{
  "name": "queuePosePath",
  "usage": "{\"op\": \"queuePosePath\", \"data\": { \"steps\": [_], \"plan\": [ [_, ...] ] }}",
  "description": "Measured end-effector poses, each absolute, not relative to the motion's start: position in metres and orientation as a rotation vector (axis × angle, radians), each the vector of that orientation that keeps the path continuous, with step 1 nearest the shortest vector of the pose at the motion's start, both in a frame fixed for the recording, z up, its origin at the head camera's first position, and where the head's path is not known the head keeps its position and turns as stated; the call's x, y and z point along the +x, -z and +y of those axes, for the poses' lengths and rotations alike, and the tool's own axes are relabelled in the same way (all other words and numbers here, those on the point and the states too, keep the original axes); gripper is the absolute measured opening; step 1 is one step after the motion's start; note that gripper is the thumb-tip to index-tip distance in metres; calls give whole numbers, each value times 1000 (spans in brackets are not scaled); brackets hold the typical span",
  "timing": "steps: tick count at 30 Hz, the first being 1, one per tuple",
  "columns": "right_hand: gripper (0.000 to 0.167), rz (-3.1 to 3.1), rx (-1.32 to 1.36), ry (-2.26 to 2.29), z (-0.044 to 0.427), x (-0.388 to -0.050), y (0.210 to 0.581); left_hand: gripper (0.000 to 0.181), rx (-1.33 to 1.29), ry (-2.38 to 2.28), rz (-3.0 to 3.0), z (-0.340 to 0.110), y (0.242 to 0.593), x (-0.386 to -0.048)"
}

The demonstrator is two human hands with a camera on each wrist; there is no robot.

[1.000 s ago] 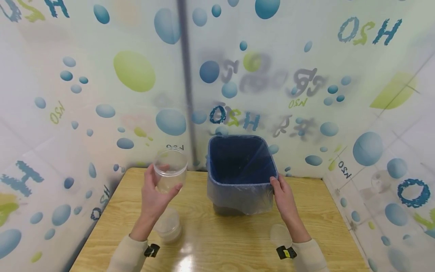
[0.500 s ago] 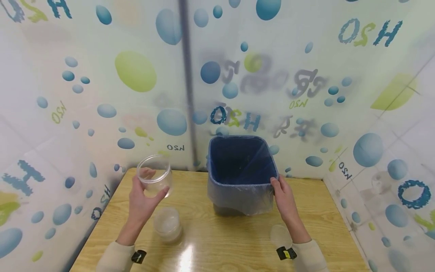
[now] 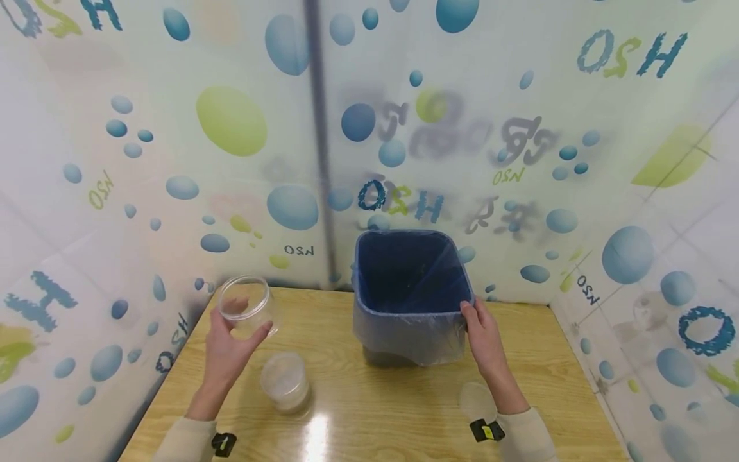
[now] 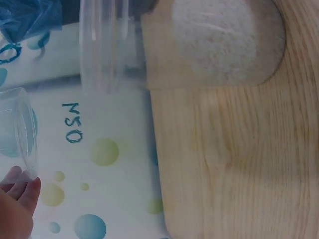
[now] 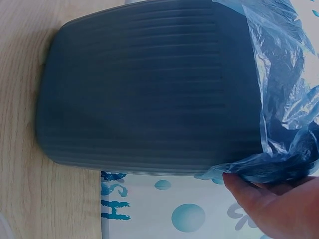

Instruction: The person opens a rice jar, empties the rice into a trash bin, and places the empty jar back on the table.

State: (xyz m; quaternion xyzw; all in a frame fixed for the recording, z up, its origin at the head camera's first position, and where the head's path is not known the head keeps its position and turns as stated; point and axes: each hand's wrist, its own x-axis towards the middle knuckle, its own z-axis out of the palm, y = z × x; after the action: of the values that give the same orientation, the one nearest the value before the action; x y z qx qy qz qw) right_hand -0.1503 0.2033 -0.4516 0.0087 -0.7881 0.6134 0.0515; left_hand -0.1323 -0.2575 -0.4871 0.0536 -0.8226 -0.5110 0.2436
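Between the thumb and fingers of my left hand is a clear plastic jar, tilted and held above the table's back left part. The left wrist view catches this jar at its left edge, with the fingertips against it. My right hand grips the near right rim of a dark blue trash bin, which stands upright on the table. A thin clear bag lines the bin and folds over its rim; the right thumb presses on the bag.
A second clear jar with pale, grainy contents stands on the wooden table, near my left forearm. Next to my right wrist lies a round translucent disc, perhaps a lid. A patterned curtain rises behind the table.
My left hand has moved left and slightly down with the jar, away from the bin. My right hand and the bin have stayed in place.
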Motion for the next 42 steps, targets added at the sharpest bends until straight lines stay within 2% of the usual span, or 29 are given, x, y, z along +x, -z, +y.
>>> {"op": "queuePosePath", "data": {
  "steps": [22, 29, 42],
  "plan": [
    [54, -2399, 9, -1881, 203, -153, 453, 83, 297, 1397, -2429, -294, 542, -140],
    [54, -2396, 8, -1877, 204, -153, 454, 87, 420, 1472, -2476, -298, 553, -141],
    [54, -2397, 21, -1889, 203, -152, 452, 87, 447, 1472, -2487, -302, 576, -145]
  ]
}}
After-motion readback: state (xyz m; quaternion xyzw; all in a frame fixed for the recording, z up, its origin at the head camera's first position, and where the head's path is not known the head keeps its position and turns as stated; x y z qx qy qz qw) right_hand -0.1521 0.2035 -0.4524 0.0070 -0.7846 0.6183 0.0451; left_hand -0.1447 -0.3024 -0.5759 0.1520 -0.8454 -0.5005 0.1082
